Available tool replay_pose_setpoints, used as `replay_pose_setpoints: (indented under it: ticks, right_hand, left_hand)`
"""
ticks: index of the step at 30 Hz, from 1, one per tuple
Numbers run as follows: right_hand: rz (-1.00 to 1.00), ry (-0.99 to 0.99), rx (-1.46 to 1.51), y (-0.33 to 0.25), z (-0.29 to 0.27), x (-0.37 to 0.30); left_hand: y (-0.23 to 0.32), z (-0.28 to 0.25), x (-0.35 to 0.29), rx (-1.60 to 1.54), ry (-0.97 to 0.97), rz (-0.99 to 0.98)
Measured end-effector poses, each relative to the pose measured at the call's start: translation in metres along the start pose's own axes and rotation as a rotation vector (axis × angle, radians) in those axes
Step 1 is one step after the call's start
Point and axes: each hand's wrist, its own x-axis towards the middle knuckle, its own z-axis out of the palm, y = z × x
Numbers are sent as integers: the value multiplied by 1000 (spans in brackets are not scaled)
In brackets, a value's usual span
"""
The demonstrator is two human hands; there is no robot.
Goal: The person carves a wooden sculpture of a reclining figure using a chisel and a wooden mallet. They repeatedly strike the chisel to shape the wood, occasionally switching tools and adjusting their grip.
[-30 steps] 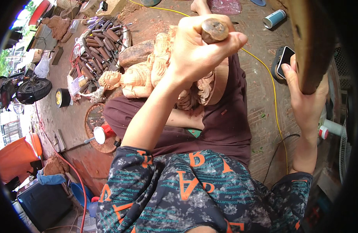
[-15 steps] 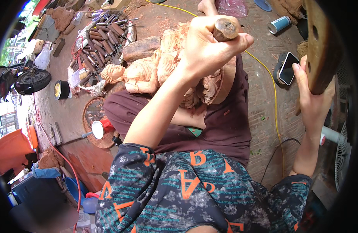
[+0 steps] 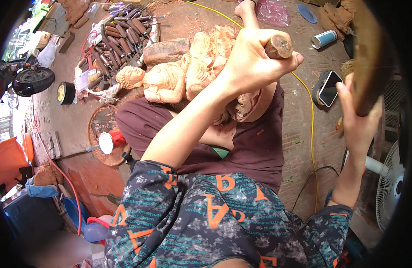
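Note:
My left hand (image 3: 253, 62) is closed around a chisel, whose round wooden handle end (image 3: 279, 47) points up toward me; its blade is hidden below the fist. Under and beside that hand lies a carved pale wooden statue (image 3: 163, 83), on its side across my lap, with a curly-haired head at the left. A wooden block (image 3: 166, 51) rests against its far side. At the right, my right hand (image 3: 361, 123) grips the lower end of a brown wooden mallet (image 3: 370, 58), raised upright and blurred, apart from the statue.
Many wooden-handled chisels (image 3: 121, 42) lie piled at far left. A phone (image 3: 330, 88), a blue can (image 3: 324, 39) and a yellow cord (image 3: 313, 134) lie to the right. A white fan (image 3: 389, 187) stands near my right arm. A red-and-white cup (image 3: 111, 142) sits left of my knee.
My left hand with the chisel has shifted slightly right and down in the view. The mallet in my right hand has tilted and blurred. The view itself has shifted a little.

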Motion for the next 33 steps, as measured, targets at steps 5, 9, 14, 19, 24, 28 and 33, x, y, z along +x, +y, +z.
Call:
replay_pose_setpoints:
  ticks: [5, 9, 14, 19, 24, 28, 33]
  right_hand:
    - [-204, -57, -252, -22, 10, 6]
    - [-132, -53, -109, -14, 12, 5]
    - [-120, -45, -21, -13, 14, 1]
    - [186, -72, 231, -11, 5, 0]
    - [161, -70, 270, -14, 2, 3]
    - [-106, -47, -133, -16, 15, 9]
    - [41, -15, -36, -3, 12, 4]
  left_hand:
    - [-3, 0, 0, 2, 88, 110]
    - [5, -9, -1, 62, 52, -79]
    - [12, -13, -2, -106, 155, 8]
    - [-11, -5, 18, 161, 70, 336]
    - [-4, -3, 17, 153, -3, 163]
    - [-8, 5, 18, 36, 30, 69]
    - [-9, 6, 18, 46, 12, -16]
